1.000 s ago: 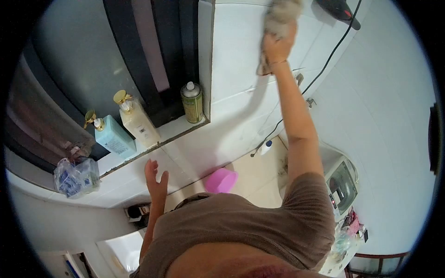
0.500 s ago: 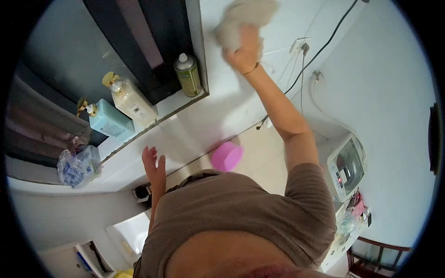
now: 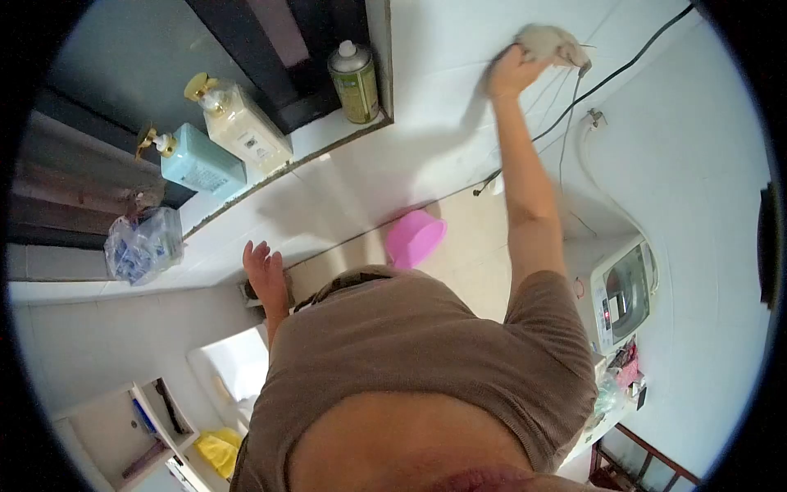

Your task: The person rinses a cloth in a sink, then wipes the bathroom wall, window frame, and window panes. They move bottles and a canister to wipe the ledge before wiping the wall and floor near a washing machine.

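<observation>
A beige cloth (image 3: 548, 43) is bunched in my right hand (image 3: 515, 75) and pressed to the white tiled wall (image 3: 447, 98). It lies over the spot where a plug cable hangs, covering most of the socket there. The fingers are partly hidden by the cloth. My left hand (image 3: 266, 277) is held low in front of the wall below the window ledge, its fingers apart and nothing in them. Nearest to it on the ledge is a clear plastic bag (image 3: 146, 246) with blue and white contents.
On the ledge stand a blue pump bottle (image 3: 201, 164), a cream pump bottle (image 3: 246, 127) and a green spray can (image 3: 355, 86). A pink basin (image 3: 415, 239) is on the floor. A black cable (image 3: 611, 78) crosses the wall above a tap (image 3: 596, 117). A washing machine (image 3: 619, 295) stands right.
My right hand has moved the cloth right and slightly down along the wall, onto the socket that showed before. The left hand stays open, a little higher in view. The camera view has shifted.
</observation>
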The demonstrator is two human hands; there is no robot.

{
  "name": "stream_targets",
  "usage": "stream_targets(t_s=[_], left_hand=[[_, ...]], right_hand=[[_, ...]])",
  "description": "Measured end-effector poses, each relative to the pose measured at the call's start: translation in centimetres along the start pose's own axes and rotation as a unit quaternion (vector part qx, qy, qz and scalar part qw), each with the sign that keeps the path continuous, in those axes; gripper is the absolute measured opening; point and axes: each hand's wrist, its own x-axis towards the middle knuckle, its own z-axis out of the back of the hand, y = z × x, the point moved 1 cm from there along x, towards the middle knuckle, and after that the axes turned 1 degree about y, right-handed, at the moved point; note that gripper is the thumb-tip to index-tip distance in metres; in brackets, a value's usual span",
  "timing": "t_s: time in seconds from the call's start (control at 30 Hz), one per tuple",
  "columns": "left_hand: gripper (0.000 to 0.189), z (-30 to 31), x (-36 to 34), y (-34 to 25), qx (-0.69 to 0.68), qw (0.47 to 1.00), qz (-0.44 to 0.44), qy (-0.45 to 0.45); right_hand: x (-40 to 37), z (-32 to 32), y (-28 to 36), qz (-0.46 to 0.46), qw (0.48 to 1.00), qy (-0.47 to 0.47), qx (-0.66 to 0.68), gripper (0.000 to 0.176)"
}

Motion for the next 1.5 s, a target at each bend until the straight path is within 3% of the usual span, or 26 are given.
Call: stream_targets(t_s=[0.03,0.07,0.1,0.13,0.17,0.23,0.43,0.5,0.57,0.6,0.67,0.77,0.83,0.9,0.93,1.0,1.03,1.13,1.17,1.2,1.23,1.27,1.33,1.4,1.43,1.5], left_hand=[[0.057,-0.2,0.1,-0.1,0.005,1.0,0.004,-0.001],[0.057,-0.5,0.2,-0.3,-0.006,1.0,-0.002,0.009],[0.057,-0.6,0.3,-0.4,-0.016,1.0,-0.008,0.02],[0.057,-1.0,0.8,-0.4,-0.007,1.0,-0.005,0.026],[0.057,-1.5,1.0,-1.0,0.0,1.0,-0.001,0.025],[0.057,-2.6,1.4,-3.0,0.034,0.998,-0.034,0.041],[0.057,-2.3,2.1,-1.9,0.006,0.998,-0.036,0.043],[0.058,-1.7,1.7,-1.3,0.017,0.999,-0.006,0.031],[0.058,-0.8,1.3,0.1,0.014,1.0,0.006,0.019],[0.058,-0.6,1.0,0.6,0.01,1.0,0.017,0.01],[0.058,-0.5,0.4,0.4,0.008,1.0,0.023,0.018],[0.057,-0.8,0.4,-0.8,0.014,0.999,0.027,0.042],[0.057,-1.5,1.0,-1.8,0.024,0.998,0.028,0.059],[0.054,-3.0,2.0,-3.0,0.026,0.994,-0.038,0.104],[0.054,-3.7,2.6,-3.8,0.026,0.994,-0.035,0.1],[0.047,-5.5,3.9,-6.1,0.06,0.971,-0.144,0.181],[0.047,-6.4,4.4,-6.9,0.056,0.972,-0.143,0.177],[0.042,-9.7,5.4,-9.8,0.027,0.952,-0.214,0.218],[0.041,-10.9,5.6,-11.2,0.076,0.931,-0.26,0.244],[0.04,-12.1,5.9,-12.1,0.124,0.906,-0.303,0.269],[0.035,-13.6,6.4,-12.7,0.12,0.895,-0.324,0.281],[0.031,-15.2,7.1,-13.0,0.115,0.884,-0.347,0.291],[0.027,-18.6,8.4,-13.1,0.044,0.896,-0.304,0.32],[0.025,-21.9,9.4,-14.1,-0.102,0.913,-0.149,0.366],[0.025,-23.1,9.5,-14.7,-0.112,0.914,-0.145,0.362],[0.03,-24.9,10.0,-15.5,-0.221,0.889,0.024,0.399]], right_hand=[[-3.0,-0.7,-0.2,0.01,1.0,0.01,-0.028,0.058],[-6.0,-1.3,0.8,-0.018,0.996,0.051,0.069,0.058],[-7.5,-1.6,3.3,0.097,0.991,0.08,0.037,0.059],[-9.1,-1.8,5.4,0.109,0.987,0.119,-0.016,0.06],[-9.6,-2.4,7.2,0.196,0.976,0.095,0.019,0.055],[-6.9,-2.6,12.8,0.231,0.956,0.161,0.086,0.062],[-3.9,-3.5,12.5,0.301,0.936,0.178,0.039,0.062],[-6.5,-2.1,11.0,0.294,0.927,0.23,0.036,0.058],[-12.2,-1.0,7.0,0.21,0.916,0.342,0.0,0.047],[-13.4,-0.4,6.6,0.211,0.915,0.345,0.0,0.047],[-15.1,1.1,7.6,0.106,0.907,0.393,0.114,0.041],[-13.4,1.8,10.5,0.149,0.923,0.333,0.125,0.031],[-12.7,1.0,8.8,0.175,0.927,0.316,0.1,0.034],[-11.2,-0.6,8.1,0.177,0.948,0.259,0.056,0.042],[-11.1,-0.8,8.2,0.177,0.947,0.262,0.059,0.042],[-11.0,-0.9,8.4,0.198,0.946,0.257,0.018,0.052],[-11.7,-0.2,7.6,0.202,0.944,0.26,0.02,0.052],[-15.0,2.7,6.0,0.24,0.903,0.356,-0.015,0.056],[-15.8,4.0,7.5,0.073,0.927,0.362,0.063,0.055],[-16.6,5.0,7.8,-0.099,0.919,0.356,0.136,0.054],[-19.3,6.2,4.0,-0.02,0.931,0.363,0.005,0.051],[-19.6,7.1,4.5,0.004,0.932,0.361,-0.004,0.052],[-20.4,9.4,5.3,0.035,0.93,0.365,-0.015,0.053],[-21.6,11.6,4.8,-0.046,0.936,0.348,-0.023,0.049],[-22.0,13.0,4.3,-0.039,0.933,0.356,-0.028,0.049],[-23.0,15.4,2.9,-0.165,0.904,0.389,-0.061,0.042]])
